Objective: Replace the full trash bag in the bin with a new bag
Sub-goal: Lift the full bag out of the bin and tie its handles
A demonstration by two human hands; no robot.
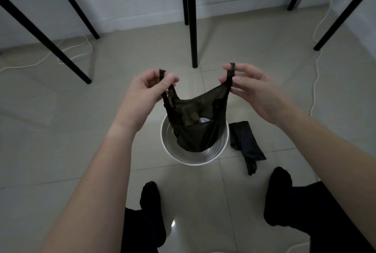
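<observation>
Left hand (149, 87): thumb and fingers pinched on the left handle of a black trash bag (195, 122). Right hand (250, 89): fingertips pinched on the right handle. Bag: held up between the hands, its bottom hanging into the white round bin (195, 160) on the tiled floor (61, 130). Folded black bag (247, 146): flat on the floor just right of the bin. Black table legs (192, 18): far side.

Both hands, left (148, 87) and right (254, 89), pinch a dark bag's (195, 122) handles above the white bin (195, 159), a folded bag (246, 144) beside it.
</observation>
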